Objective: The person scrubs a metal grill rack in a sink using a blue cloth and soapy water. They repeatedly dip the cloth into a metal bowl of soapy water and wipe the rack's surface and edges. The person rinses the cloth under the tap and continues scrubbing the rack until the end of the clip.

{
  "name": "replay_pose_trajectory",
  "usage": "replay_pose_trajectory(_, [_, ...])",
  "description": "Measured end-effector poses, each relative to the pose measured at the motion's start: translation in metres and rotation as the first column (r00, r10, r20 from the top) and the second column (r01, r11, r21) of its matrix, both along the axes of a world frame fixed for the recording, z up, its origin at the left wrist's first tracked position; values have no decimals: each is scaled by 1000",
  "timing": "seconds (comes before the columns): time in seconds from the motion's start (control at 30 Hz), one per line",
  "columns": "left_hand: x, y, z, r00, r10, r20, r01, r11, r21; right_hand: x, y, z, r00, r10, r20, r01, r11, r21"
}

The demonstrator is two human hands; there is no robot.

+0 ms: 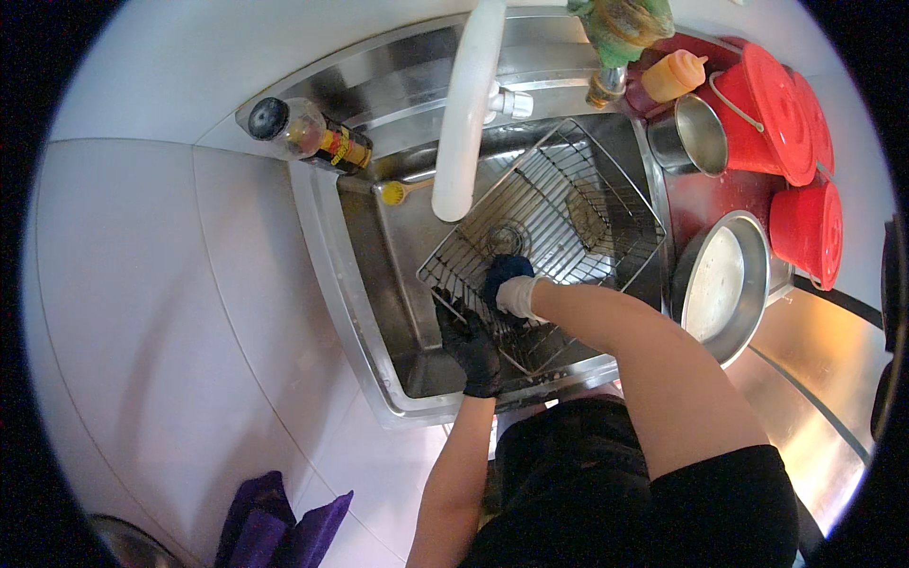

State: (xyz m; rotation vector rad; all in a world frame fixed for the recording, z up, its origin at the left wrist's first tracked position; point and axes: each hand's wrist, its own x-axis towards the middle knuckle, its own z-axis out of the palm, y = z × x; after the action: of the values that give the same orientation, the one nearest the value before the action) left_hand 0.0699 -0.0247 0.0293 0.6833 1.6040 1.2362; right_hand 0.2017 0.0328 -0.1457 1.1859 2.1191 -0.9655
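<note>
A rectangular wire rack [554,213] lies tilted inside a stainless steel sink [419,248]. My left hand [472,351], in a black glove, grips the rack's near left rim, with its fingers around the wire. On the bars close by rests my right hand [520,295], with a white glove cuff at the wrist. Dark blue material [505,275] covers the fingers' area; whether it is part of the glove or a scrubber in the hand cannot be told. Beneath the rack, the round drain [505,241] shows through the bars.
A white faucet spout [465,113] hangs over the sink. A yellow-headed brush [394,192] and a bottle [312,138] are at the left. On the right stand a metal pot [689,135], a round metal pan [724,284], a squeeze bottle [671,74] and red lidded buckets [767,113].
</note>
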Motion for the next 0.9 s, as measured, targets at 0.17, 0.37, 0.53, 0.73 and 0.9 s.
replay_pose_trajectory(0.17, [-7, 2, -8, 999, -43, 16, 44, 992, -119, 56, 25, -15, 945, 298, 135, -298, 954, -21])
replay_pose_trajectory(0.37, [-9, 21, -8, 949, -121, -290, 142, 988, 53, 141, 77, 57, 858, 35, 513, -71, 996, 52])
replay_pose_trajectory(0.53, [-7, 30, -4, 986, -91, -136, 96, 995, 28, 113, 64, 95, 809, -157, 566, 75, 983, 165])
replay_pose_trajectory(0.73, [-7, 33, 0, 985, -82, -149, 85, 996, 14, 53, 45, 55, 986, 119, 120, -97, 979, -179])
replay_pose_trajectory(0.9, [-8, 37, -2, 994, -78, -81, 78, 997, -1, -6, 5, 46, 986, -165, -41, 128, 882, -453])
